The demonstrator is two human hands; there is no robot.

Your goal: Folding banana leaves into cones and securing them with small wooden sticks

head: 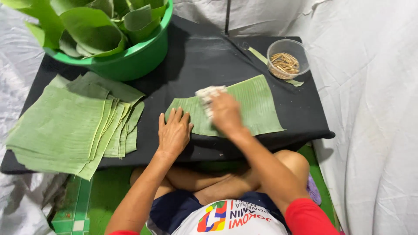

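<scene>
The right hand is blurred, so its fingers are hard to make out; it is closed on a pale cloth pressed against a banana leaf sheet that lies flat near the front edge of the black surface. The cloth is partly hidden under that hand. The left hand lies flat with fingers spread, holding nothing, pressing the sheet's left end, its heel close to the surface's front edge. At the left, a stack of leaf sheets overhangs the front edge. The green basin of curled leaves is cut off by the top of the view. A clear bowl of small sticks stands near the far right corner. Bare black surface lies between the stack and the sheet.
</scene>
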